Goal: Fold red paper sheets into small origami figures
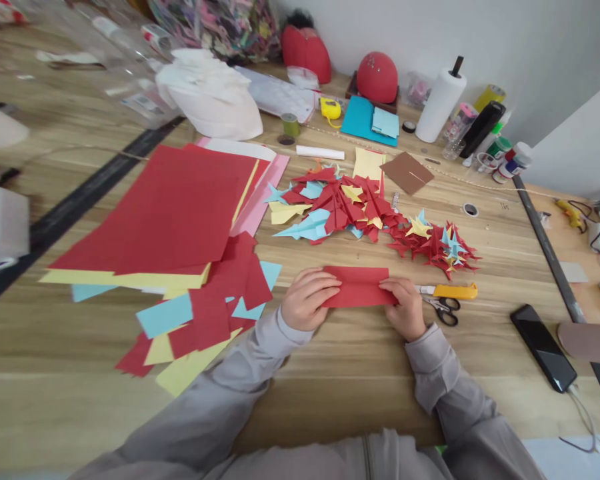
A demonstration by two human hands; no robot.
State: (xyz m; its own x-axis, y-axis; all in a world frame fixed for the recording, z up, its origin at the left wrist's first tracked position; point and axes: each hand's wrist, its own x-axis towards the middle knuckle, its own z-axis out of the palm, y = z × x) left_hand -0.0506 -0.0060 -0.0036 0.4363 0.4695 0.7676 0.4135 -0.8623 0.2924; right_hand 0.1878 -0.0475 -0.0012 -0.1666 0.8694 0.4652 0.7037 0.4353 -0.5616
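Observation:
A small red paper rectangle (359, 288) with a crease running along its length lies in front of me on the wooden table. At its left end, my left hand (307, 298) holds the paper with its fingers together on top. The right end is held by my right hand (404, 305), thumb below and fingers over the edge. Just beyond the paper sits a pile of folded red, blue and yellow paper pieces (337, 205). A second pile of spiky folded pieces (443, 245) is to its right.
Large red sheets (165, 207) and loose cut pieces (207, 320) cover the left. A yellow cutter (455, 291) and black scissors (447, 310) lie beside my right hand. Farther right is a phone (543, 347). Bottles, a paper roll (441, 107) and a tape measure (331, 108) stand behind.

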